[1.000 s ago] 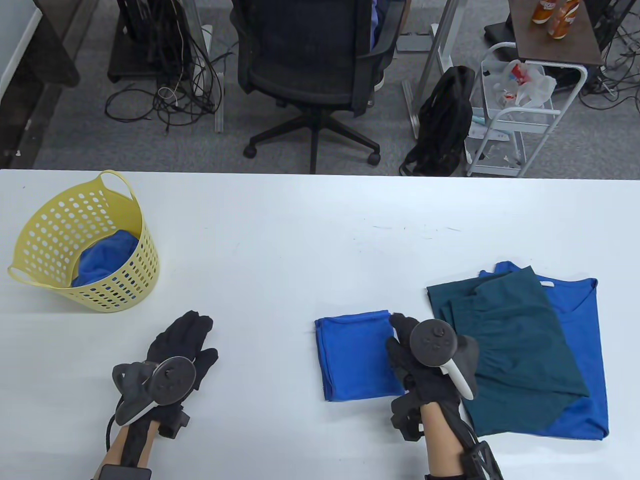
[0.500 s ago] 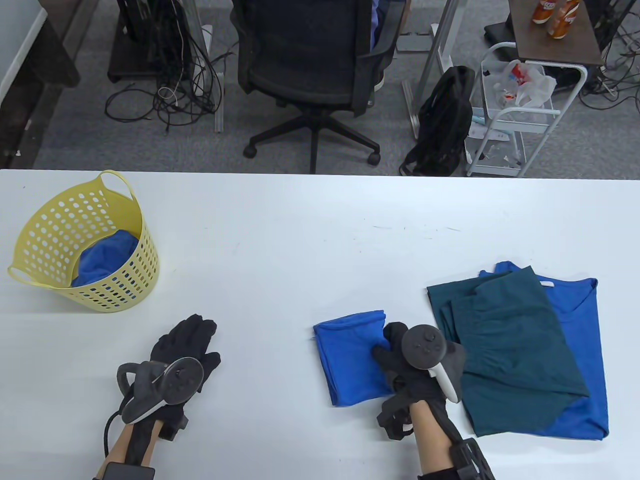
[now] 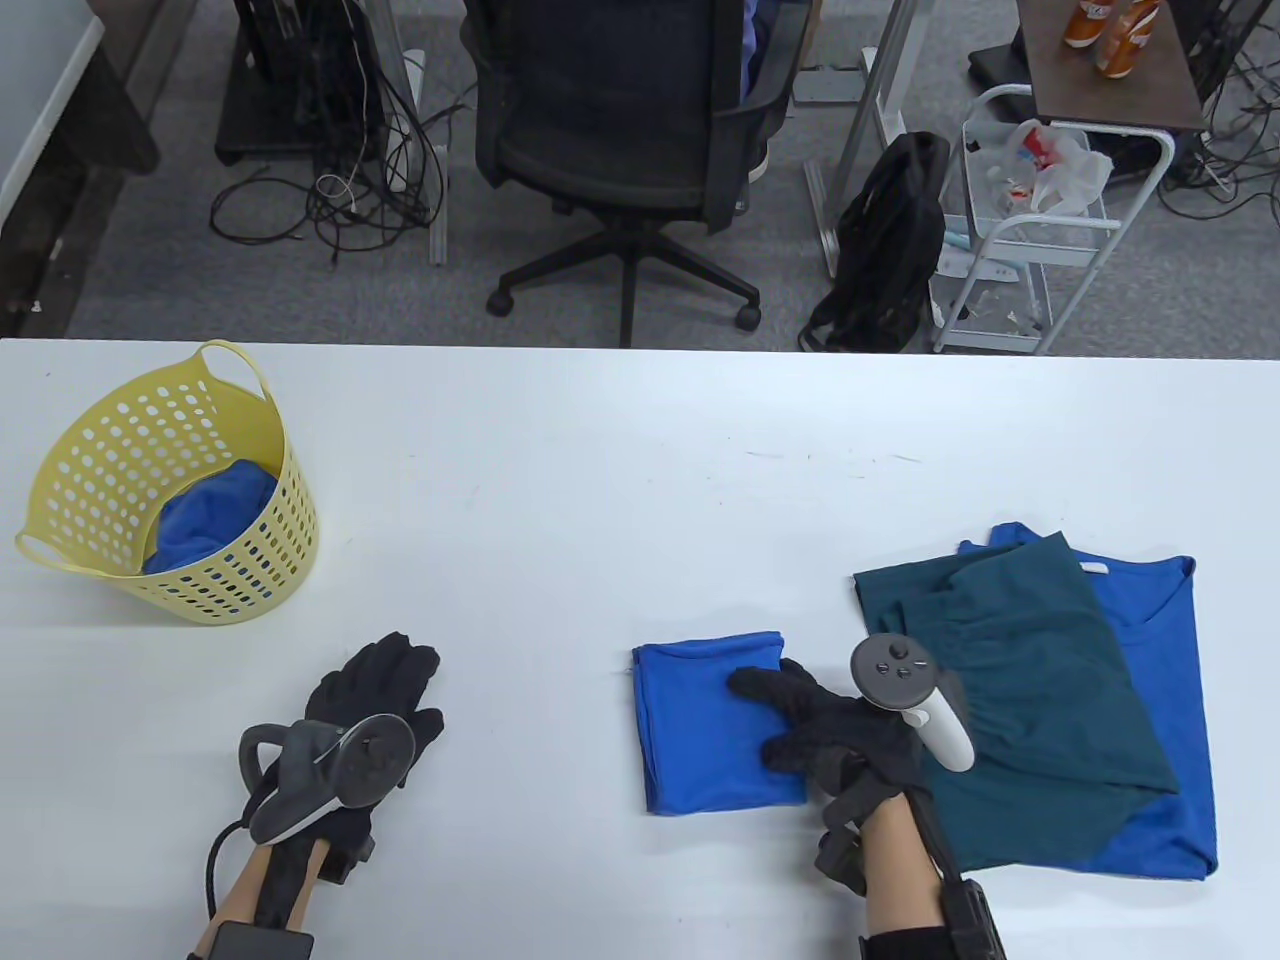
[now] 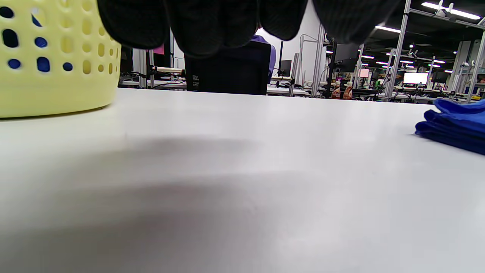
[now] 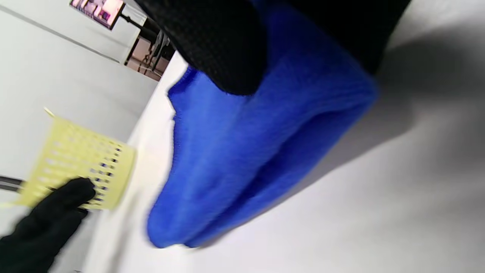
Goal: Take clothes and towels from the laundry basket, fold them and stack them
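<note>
- Right hand (image 3: 850, 735) has rotated since the earlier frames: it was hunched over the right edge of the folded blue cloth (image 3: 700, 725), now it lies across that edge with fingers (image 3: 765, 690) straight and spread toward 9–10 o'clock, flat on the fabric.
- The blue cloth has squared up: half a second ago it sat skewed, now its edges run roughly parallel to the bench (image 3: 600, 480) edge.
- Left hand (image 3: 365, 700) has barely moved: it rests palm-down on the bench at 7 o'clock, fingers straight and together, holding nothing.
- Laundry basket (image 3: 170, 490) is unchanged at 9 o'clock, with a crumpled blue garment (image 3: 215, 515) inside.
- Stack at 4 o'clock is unchanged: teal garment (image 3: 1030, 690) on top of a blue shirt (image 3: 1165, 680).
- Right wrist view: blurred; glove covers the top, and I cannot tell whether the thumb is under the cloth's fold.
- Left wrist view: only the fingertips (image 4: 212, 22) show at the top; the basket is cut off at the left.
- Beyond the bench: office chair (image 3: 625, 130) at 12 o'clock, black backpack (image 3: 890, 240) and white cart (image 3: 1030, 220) at 1–2 o'clock.
</note>
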Action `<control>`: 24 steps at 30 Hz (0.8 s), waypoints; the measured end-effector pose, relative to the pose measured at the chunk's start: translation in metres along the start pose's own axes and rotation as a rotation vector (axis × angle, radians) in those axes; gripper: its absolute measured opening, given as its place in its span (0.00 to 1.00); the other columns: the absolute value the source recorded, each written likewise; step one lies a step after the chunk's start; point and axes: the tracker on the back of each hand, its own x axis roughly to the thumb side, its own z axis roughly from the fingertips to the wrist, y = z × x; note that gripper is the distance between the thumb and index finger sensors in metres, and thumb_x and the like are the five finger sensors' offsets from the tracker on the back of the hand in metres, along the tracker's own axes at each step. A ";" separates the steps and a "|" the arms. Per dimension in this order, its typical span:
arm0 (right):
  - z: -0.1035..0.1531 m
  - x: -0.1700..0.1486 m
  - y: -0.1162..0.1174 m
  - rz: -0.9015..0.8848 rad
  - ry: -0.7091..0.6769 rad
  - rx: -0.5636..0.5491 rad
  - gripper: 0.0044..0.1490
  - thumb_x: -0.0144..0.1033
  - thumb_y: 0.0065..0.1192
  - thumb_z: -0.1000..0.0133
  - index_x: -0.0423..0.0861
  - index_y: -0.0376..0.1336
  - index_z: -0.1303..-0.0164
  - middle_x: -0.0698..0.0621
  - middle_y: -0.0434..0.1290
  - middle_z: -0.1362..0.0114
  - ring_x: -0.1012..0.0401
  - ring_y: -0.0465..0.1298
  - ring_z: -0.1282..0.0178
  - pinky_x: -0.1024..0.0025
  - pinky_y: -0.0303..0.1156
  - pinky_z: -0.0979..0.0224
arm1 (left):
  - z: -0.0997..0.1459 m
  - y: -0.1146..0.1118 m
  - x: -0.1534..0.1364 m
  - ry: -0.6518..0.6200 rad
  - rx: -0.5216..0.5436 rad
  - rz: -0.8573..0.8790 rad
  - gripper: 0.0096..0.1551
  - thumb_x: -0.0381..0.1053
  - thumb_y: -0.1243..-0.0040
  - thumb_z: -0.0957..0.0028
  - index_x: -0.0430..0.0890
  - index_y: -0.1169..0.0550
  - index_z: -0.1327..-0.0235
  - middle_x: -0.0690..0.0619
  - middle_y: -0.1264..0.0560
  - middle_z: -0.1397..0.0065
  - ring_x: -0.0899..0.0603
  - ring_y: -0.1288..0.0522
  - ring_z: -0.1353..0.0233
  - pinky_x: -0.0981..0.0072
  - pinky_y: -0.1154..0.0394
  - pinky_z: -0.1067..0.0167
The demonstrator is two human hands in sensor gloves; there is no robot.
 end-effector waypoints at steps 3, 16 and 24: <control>-0.005 0.003 0.006 0.064 -0.008 0.026 0.50 0.19 0.73 0.44 0.41 0.50 0.13 0.33 0.37 0.12 0.50 0.66 0.27 0.57 0.78 0.35 | 0.000 0.000 0.000 0.001 -0.006 -0.005 0.43 0.64 0.43 0.44 0.51 0.37 0.15 0.40 0.36 0.13 0.34 0.31 0.18 0.37 0.29 0.28; 0.059 0.020 -0.054 -0.120 -0.218 -0.749 0.60 0.22 0.72 0.44 0.42 0.36 0.13 0.36 0.30 0.14 0.48 0.70 0.32 0.63 0.79 0.37 | -0.001 -0.003 -0.002 0.012 -0.018 -0.020 0.44 0.64 0.43 0.45 0.50 0.38 0.15 0.40 0.36 0.13 0.34 0.31 0.18 0.37 0.29 0.28; 0.094 -0.030 -0.080 0.001 0.417 -0.885 0.51 0.40 0.58 0.30 0.37 0.34 0.11 0.12 0.28 0.24 0.25 0.57 0.29 0.37 0.66 0.31 | -0.003 -0.007 0.000 0.003 -0.041 -0.041 0.44 0.64 0.43 0.44 0.50 0.38 0.15 0.40 0.36 0.13 0.34 0.31 0.18 0.37 0.29 0.28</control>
